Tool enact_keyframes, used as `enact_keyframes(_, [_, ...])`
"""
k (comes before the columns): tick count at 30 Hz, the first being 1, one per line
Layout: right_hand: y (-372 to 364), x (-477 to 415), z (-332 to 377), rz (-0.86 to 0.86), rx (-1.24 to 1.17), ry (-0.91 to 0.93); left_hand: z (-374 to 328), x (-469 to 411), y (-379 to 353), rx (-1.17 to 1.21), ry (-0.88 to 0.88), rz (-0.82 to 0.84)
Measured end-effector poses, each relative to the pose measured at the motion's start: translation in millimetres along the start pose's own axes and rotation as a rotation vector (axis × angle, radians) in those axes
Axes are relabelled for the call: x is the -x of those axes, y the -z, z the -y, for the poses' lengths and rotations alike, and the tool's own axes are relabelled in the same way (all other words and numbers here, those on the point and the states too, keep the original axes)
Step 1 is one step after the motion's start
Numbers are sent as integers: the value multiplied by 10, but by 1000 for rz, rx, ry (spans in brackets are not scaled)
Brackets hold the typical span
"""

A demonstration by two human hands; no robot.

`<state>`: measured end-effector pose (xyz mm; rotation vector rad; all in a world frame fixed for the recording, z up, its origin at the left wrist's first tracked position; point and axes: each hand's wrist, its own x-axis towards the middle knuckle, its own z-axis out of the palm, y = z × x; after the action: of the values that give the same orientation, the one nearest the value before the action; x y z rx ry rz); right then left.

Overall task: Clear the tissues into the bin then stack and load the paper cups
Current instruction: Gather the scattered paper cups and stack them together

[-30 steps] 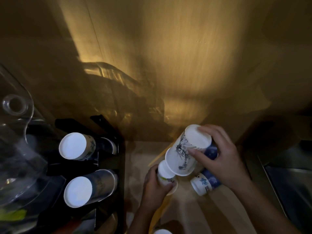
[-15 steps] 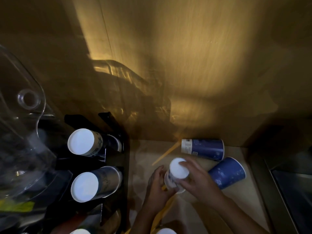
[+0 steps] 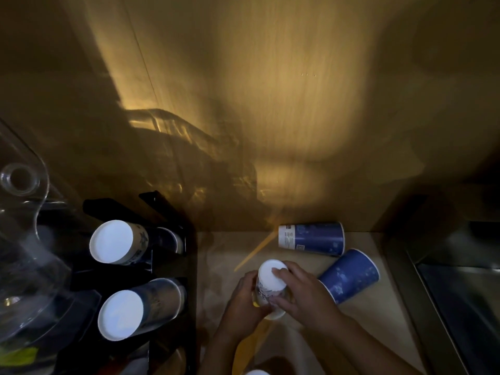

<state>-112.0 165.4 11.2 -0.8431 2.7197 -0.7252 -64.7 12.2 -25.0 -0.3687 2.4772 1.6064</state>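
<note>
An upside-down stack of white printed paper cups (image 3: 271, 277) stands on the pale counter, its white base facing up. My left hand (image 3: 243, 299) wraps its left side and my right hand (image 3: 303, 296) covers its top and right side. Two blue paper cups lie on their sides behind and to the right: one (image 3: 313, 238) along the back wall, the other (image 3: 350, 276) tilted just beside my right hand. In the black cup holder (image 3: 162, 266) at the left sit two cup stacks, an upper one (image 3: 116, 242) and a lower one (image 3: 130, 311), white bases toward me.
A clear plastic container (image 3: 24, 253) fills the far left. A wooden wall rises close behind the counter. A dark metal sink (image 3: 460, 293) lies at the right. Another white cup rim (image 3: 257, 372) shows at the bottom edge.
My right hand lowered the printed cup over the cup in my left hand, nesting them. Both hands now press the stack on the counter, and the two blue cups lie uncovered.
</note>
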Motion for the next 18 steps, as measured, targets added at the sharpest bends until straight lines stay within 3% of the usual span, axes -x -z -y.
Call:
enact_keyframes(2, [15,2,8,18,27,-1,-90,-46,122,-180,10,82])
enact_keyframes(4, [40,10,-6,41,41,-9,-236,-119,265,-323,39,11])
enact_keyframes(6, [53,24,-33,64,59,-10,-434,-196,391,-296,41,-118])
enact_keyframes(9, [53,52,-57,77,58,0,-797,-376,511,-273,-99,-212])
enact_keyframes(14, [35,81,-69,75,24,21,-1193,-927,441,-352,-181,23])
enact_keyframes(18, [66,57,-60,80,45,71,-1083,-1351,170,-641,-376,187])
